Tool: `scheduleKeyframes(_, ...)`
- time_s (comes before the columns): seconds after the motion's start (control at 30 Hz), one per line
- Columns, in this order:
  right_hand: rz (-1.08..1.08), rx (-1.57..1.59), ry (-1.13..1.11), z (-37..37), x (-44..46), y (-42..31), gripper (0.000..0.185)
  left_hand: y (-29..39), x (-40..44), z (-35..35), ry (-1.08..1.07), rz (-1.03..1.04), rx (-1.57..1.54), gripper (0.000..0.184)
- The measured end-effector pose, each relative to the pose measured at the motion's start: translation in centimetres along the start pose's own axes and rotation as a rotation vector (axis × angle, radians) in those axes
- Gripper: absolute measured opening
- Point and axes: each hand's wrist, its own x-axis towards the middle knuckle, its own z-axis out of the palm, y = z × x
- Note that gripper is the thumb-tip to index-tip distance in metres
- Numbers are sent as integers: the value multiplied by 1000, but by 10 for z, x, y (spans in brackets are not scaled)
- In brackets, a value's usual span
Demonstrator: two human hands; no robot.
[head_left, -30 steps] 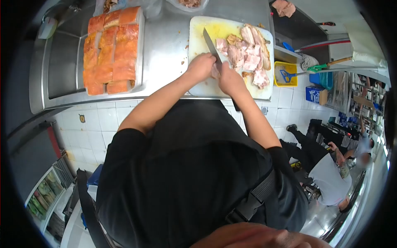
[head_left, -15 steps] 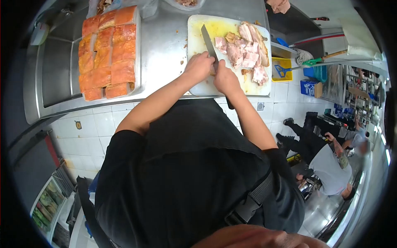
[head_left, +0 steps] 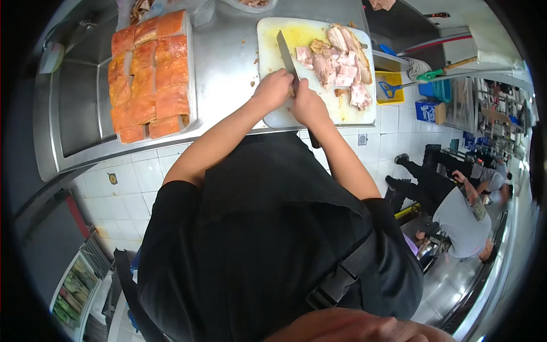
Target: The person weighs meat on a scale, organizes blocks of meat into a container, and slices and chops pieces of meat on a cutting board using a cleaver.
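Knife handle nudged left, hands close, meat unmoved

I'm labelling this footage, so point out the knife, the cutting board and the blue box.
Knife (head_left: 288, 56): head view, on the blade.
Cutting board (head_left: 345, 114): head view, on a bare patch below the meat (head_left: 346, 75).
Blue box (head_left: 426, 111): head view, on its blue face.

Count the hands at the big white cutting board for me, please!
2: the left hand is just beside the blade of the knife, and the right hand grips that knife. No others seem hidden there.
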Motion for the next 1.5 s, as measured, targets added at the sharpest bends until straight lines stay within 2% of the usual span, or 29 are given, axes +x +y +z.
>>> scheduleKeyframes(0.1, -30, 20, 11, -13, 5, -2, 39, 1, -2, -6, -15, -10, -39, 10)
scheduleKeyframes(0.17, -92, 18, 93, -35, 4, -5, 22, 5, -3, -18, 11, -27, -20, 9)
scheduleKeyframes(0.23, -92, 14, 94, -37, -2, -3, 22, 6, -11, -15, 8, -55, -19, 8)
scheduleKeyframes(0.3, -40, -111, -79, -36, 1, -1, 32, -1, -9, -10, 7, -45, 23, 7)
scheduleKeyframes(0.43, -13, -111, -101, -35, -13, -12, 31, 2, -7, -14, -23, -34, 41, 8)
scheduleKeyframes(0.5, 3, -24, -50, -12, -12, -9, 33, -3, -7, -8, -2, 42, 28, 11)
scheduleKeyframes(0.53, -62, -11, 51, 13, 3, 5, 39, -1, -9, -7, -14, 44, 22, 11)
scheduleKeyframes(0.63, -38, -18, -25, -10, 8, -7, 40, 2, -9, -8, -54, 36, 45, 14)
scheduleKeyframes(0.7, -59, -5, -37, -28, 0, -17, 36, -3, -4, -9, -33, 30, 52, 14)
scheduleKeyframes(0.8, -30, 16, 24, 9, 4, -2, 35, -5, -7, -11, -33, 41, 16, 9)
scheduleKeyframes(0.9, -85, 22, 44, 7, 22, 3, 30, -11, -7, -8, -26, 66, 32, 10)
scheduleKeyframes(0.97, -86, -4, 12, -29, 13, -9, 26, -11, -10, -10, -6, 35, -5, 8)
scheduleKeyframes(1.07, -84, 29, 47, -41, -2, -7, 23, -9, -19, -17, 4, -8, -61, 5)
scheduleKeyframes(1.17, -48, -64, -93, -41, -5, -11, 33, -8, -26, -13, 9, 20, -31, 5)
scheduleKeyframes(1.27, -22, -67, -120, -37, -15, -18, 35, -5, -26, -11, 12, 41, 24, 6)
scheduleKeyframes(1.37, 10, -19, -112, -24, -17, -20, 35, -1, -24, -12, 3, 30, 40, 6)
scheduleKeyframes(1.4, -15, -15, -37, 1, -6, -11, 31, 0, -24, -13, -4, 37, 43, 6)
scheduleKeyframes(1.5, -62, 42, 14, -4, 5, -17, 30, -5, -20, -7, -10, 49, 62, 9)
